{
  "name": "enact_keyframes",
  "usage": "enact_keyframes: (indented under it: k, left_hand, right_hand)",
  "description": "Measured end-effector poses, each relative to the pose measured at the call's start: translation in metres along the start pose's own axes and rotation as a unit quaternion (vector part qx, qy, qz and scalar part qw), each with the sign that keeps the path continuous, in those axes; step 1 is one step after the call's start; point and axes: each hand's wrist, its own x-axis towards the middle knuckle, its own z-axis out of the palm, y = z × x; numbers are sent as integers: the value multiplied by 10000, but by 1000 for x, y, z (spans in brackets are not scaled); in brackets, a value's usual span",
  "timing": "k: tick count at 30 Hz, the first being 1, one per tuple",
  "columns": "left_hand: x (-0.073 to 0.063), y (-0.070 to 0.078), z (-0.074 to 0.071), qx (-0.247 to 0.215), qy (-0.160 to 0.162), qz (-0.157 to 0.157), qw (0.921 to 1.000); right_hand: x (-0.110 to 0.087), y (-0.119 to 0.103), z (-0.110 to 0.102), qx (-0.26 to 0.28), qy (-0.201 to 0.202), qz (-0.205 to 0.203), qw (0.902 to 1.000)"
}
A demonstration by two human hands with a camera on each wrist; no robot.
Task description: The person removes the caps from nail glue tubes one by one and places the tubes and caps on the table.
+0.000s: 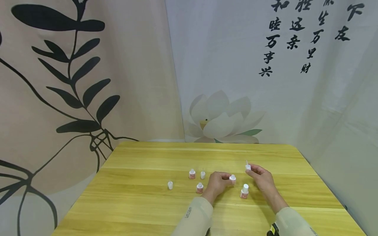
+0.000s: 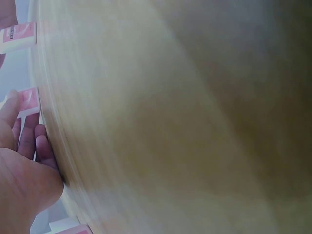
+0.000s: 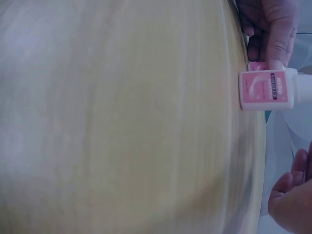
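Note:
My left hand grips a small white bottle with a pink label; its cap is off and its base is at the tabletop in the left wrist view. Up and to the right, my right hand pinches a white cap between thumb and fingers, a thin applicator pointing upward from it. Between the hands and nearer to me stands a capped bottle of the same kind, which also shows with its pink label in the right wrist view.
Left of the hands, two uncapped bottles stand one behind the other, a far bottle and a near bottle. Two loose white caps rest on the wooden table: one cap beside the far bottle, another cap farther left. A printed curtain hangs behind.

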Motion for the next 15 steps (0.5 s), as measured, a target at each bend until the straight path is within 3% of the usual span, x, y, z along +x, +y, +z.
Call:
enact_keyframes:
  k: [15]
  left_hand:
    - [0,0,-1,87,17,25,10000]
  right_hand:
    - [0,1,0,6,-45,4,10000]
